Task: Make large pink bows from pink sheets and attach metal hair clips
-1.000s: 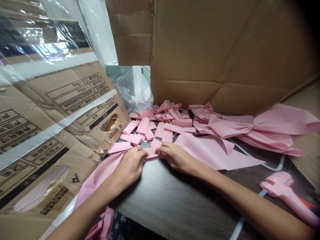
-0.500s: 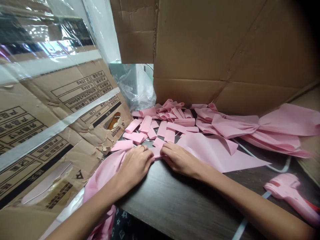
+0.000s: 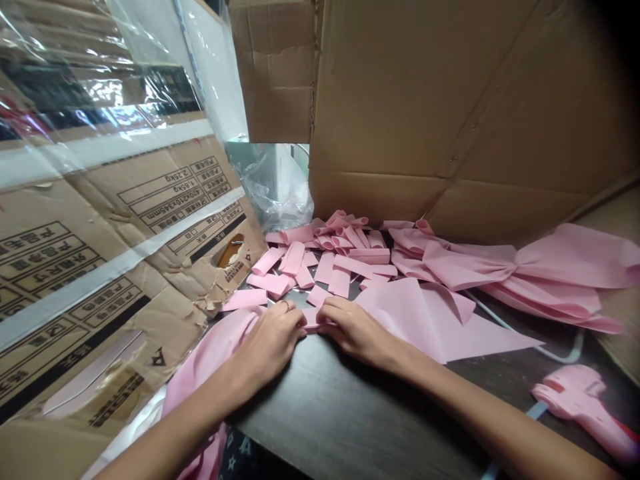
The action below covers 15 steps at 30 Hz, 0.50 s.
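Observation:
Near the front edge of the table, a narrow folded strip of pink fabric-like sheet (image 3: pixel 312 318) spans the gap between my hands. My left hand (image 3: pixel 280 333) pinches its left end, a ring showing on one finger. At the other end, my right hand (image 3: pixel 353 328) grips the strip with curled fingers. Just behind them lie several folded pink pieces (image 3: pixel 340 277). A larger pink sheet (image 3: pixel 205 360) drapes over the table edge under my left forearm. Another flat pink sheet (image 3: pixel 415 313) spreads to the right of my right hand.
Cardboard boxes with printing (image 3: pixel 165 207) lean at the left. A big cardboard panel (image 3: pixel 425 87) stands behind. Gathered pink sheets (image 3: pixel 500 260) lie back right; a pink pistol-shaped tool (image 3: pixel 575 393) rests on the dark table (image 3: pixel 350 407). A clear plastic bag (image 3: pixel 280 190) sits behind.
Both hands keep hold of the pink strip, with a slightly wider stretch of it showing between them. The whole scene sits a little lower because the camera has tilted up.

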{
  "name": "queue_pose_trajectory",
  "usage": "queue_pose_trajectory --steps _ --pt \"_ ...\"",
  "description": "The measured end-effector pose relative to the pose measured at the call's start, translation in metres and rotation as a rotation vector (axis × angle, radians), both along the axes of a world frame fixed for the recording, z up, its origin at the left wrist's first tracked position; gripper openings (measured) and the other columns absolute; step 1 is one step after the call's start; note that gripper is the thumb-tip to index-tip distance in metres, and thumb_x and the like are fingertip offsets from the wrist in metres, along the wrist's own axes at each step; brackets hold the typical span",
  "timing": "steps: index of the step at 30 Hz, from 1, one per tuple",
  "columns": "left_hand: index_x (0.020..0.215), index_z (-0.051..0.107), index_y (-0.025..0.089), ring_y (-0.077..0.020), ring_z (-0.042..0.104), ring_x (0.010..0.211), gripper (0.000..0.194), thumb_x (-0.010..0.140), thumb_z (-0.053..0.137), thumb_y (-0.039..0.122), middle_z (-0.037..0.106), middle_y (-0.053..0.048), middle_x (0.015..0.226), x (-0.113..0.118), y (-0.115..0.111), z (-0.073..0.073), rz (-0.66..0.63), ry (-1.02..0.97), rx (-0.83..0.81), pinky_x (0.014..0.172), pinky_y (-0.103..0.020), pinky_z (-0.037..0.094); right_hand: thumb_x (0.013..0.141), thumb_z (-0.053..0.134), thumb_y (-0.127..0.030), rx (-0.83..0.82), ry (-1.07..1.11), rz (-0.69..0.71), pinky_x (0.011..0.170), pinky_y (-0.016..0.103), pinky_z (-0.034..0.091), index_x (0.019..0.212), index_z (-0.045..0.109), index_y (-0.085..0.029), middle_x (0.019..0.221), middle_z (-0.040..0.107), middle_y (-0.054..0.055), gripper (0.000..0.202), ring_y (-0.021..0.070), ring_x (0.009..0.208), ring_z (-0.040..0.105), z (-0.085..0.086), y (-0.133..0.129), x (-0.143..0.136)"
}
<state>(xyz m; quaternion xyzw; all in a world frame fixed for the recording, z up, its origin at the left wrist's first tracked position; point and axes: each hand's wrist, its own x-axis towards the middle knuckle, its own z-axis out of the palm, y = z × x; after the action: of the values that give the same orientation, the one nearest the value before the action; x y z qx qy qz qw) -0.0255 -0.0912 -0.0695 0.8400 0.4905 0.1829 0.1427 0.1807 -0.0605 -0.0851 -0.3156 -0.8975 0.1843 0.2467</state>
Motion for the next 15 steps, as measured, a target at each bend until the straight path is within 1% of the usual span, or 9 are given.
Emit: queue_pose_trajectory --steps 2,5,8,12,15 --pt "0.088 0.058 0.016 -0.0193 0.053 0.085 0.010 0.091 0.049 0.019 0.058 -0.005 0.089 -0.0021 0.0011 0.0005 -0.004 -0.031 -0.001 0.075 -0.034 0.042 0.092 0.048 -0.013 0.001 0.018 0.004 0.068 0.026 0.040 0.084 0.052 -0.017 0.085 0.056 0.005 0.010 0.0152 0.078 0.051 0.0011 -0.0013 0.0008" --pt "0.089 0.057 0.017 -0.0179 0.054 0.084 0.002 0.087 0.055 0.016 0.059 -0.003 0.089 -0.0049 0.0033 0.0023 -0.024 -0.095 -0.006 0.074 -0.032 0.042 0.095 0.047 -0.018 0.017 0.039 0.031 0.066 0.026 0.039 0.087 0.052 -0.018 0.084 0.055 0.004 0.009 0.0144 0.075 0.050 0.0018 -0.0025 0.0020" --pt "0.091 0.056 0.017 -0.0160 0.055 0.082 0.007 0.085 0.060 0.015 0.061 -0.002 0.089 -0.0067 0.0040 0.0044 -0.064 -0.161 -0.011 0.074 -0.030 0.042 0.097 0.044 -0.022 0.053 0.024 0.083 0.067 0.027 0.039 0.088 0.052 -0.018 0.084 0.056 0.004 0.013 0.0146 0.076 0.049 0.0003 -0.0010 0.0038" --pt "0.088 0.059 0.017 -0.0147 0.055 0.080 0.003 0.088 0.056 0.015 0.063 -0.002 0.086 -0.0079 0.0015 0.0053 -0.123 -0.156 0.016 0.074 -0.030 0.042 0.095 0.042 -0.016 0.095 0.009 0.125 0.070 0.028 0.039 0.085 0.053 -0.018 0.084 0.060 0.005 0.016 0.0157 0.080 0.051 -0.0035 0.0035 0.0074" --pt "0.083 0.061 0.016 -0.0147 0.055 0.079 0.008 0.089 0.055 0.016 0.063 -0.002 0.083 -0.0088 -0.0002 0.0034 -0.120 -0.135 0.031 0.073 -0.030 0.041 0.091 0.041 -0.010 0.113 0.003 0.140 0.070 0.029 0.039 0.081 0.053 -0.018 0.084 0.061 0.006 0.018 0.0156 0.080 0.051 -0.0044 0.0050 0.0098"
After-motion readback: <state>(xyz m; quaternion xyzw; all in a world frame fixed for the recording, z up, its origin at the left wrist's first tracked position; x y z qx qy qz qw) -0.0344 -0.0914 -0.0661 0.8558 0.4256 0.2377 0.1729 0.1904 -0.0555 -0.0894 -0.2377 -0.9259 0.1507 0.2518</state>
